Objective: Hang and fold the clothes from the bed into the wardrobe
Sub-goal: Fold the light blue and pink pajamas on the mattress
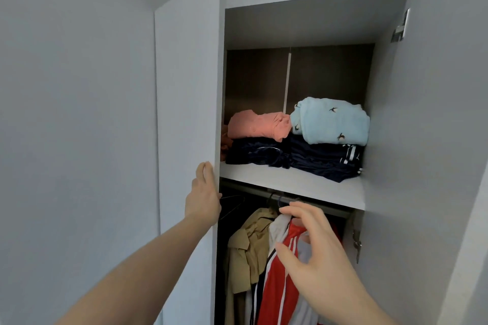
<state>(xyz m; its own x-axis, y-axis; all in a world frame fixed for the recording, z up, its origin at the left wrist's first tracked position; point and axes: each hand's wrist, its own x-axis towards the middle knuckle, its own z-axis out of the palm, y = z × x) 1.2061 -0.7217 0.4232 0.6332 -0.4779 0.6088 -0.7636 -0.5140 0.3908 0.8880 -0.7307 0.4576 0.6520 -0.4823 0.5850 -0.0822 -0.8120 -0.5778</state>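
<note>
Just under the wardrobe rail [311, 202], the right hand [314, 243] hovers with its fingers [298, 212] spread and loosely curled, holding nothing; they sit in front of the collar of the red-and-white striped top [280, 280], which hangs straight down from the rail, with the tan coat [248, 245] beside it. The left hand [204, 198] rests flat-fingered on the door edge [215, 113], farther from the garments. Folded clothes [295, 145] lie on the shelf [290, 182] above.
</note>
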